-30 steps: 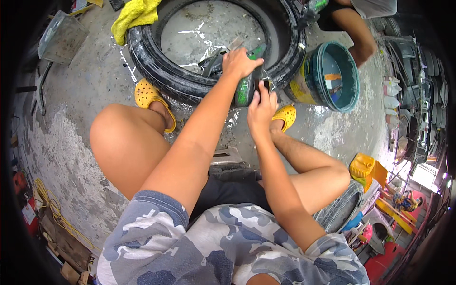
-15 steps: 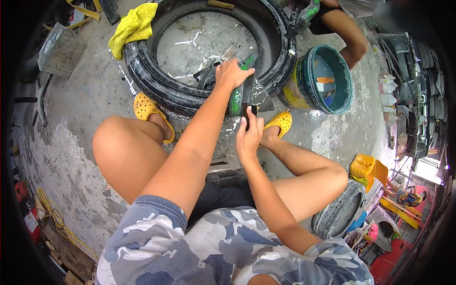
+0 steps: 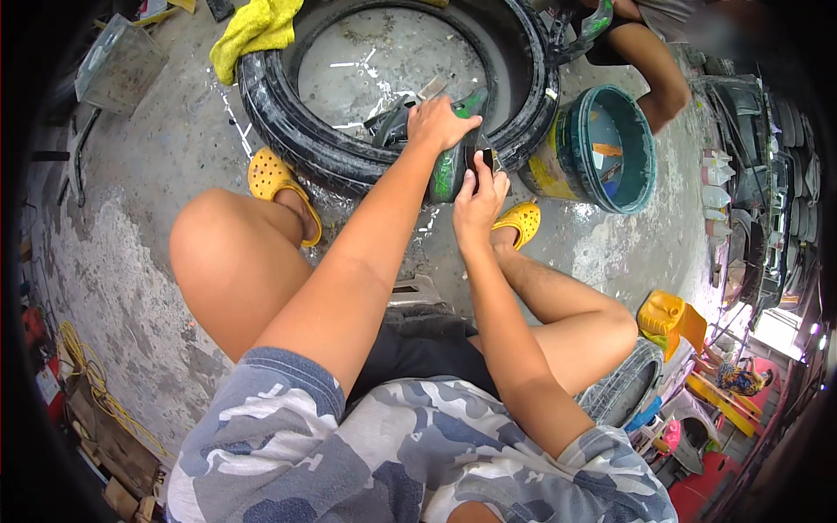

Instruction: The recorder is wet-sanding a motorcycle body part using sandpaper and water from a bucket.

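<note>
My left hand (image 3: 438, 125) is closed over the top of a dark plastic panel with green patches (image 3: 446, 174), pressing it near the edge of a big black tyre (image 3: 288, 139) that lies flat on the floor. Most of the panel under the palm is hidden. A small black flat piece (image 3: 480, 162), too covered to name, is gripped between the fingers and thumb of my right hand (image 3: 479, 205). It rests against the panel's right side.
Right of the tyre stands a dark teal bucket (image 3: 652, 166) of water with things in it. A yellow cloth (image 3: 253, 35) hangs on the tyre's left rim. A co-worker's leg (image 3: 649, 70) is beyond the bucket. A clear plastic bin (image 3: 122, 70) lies far left.
My right hand has moved up and to the right along the panel with the black piece. My left hand keeps its hold. The whole view has shifted slightly.
</note>
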Tool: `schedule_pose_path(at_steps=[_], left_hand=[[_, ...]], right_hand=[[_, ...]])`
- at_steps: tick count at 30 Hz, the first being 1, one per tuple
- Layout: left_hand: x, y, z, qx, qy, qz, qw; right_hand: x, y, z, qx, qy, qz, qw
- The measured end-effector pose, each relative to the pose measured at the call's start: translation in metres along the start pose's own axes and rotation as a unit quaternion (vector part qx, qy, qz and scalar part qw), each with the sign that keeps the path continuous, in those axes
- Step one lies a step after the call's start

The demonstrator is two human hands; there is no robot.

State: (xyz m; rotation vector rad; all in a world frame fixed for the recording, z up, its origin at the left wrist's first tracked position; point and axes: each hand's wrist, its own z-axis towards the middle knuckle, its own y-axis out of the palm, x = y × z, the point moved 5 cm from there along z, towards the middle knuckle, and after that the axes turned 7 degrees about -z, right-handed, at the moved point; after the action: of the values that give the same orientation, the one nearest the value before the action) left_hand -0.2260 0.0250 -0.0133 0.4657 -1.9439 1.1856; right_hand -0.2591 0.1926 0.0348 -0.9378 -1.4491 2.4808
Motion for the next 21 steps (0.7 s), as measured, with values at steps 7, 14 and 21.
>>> schedule_pose_path(at_steps=[7, 14, 21], left_hand=[[-0.004, 0.008, -0.004, -0.014, -0.002, -0.004, 1.0], [-0.008, 0.008, -0.003, -0.008, -0.003, 0.0, 1.0], [-0.008, 0.007, -0.011, 0.005, -0.008, -0.014, 1.0]], right_hand=[[0.01, -0.001, -0.058, 0.003, 0.059, 0.082, 0.995], [0.002, -0.003, -0.085, 0.041, 0.057, 0.087, 0.994], [0.007, 0.0, -0.038, 0.046, 0.081, 0.019, 0.995]])
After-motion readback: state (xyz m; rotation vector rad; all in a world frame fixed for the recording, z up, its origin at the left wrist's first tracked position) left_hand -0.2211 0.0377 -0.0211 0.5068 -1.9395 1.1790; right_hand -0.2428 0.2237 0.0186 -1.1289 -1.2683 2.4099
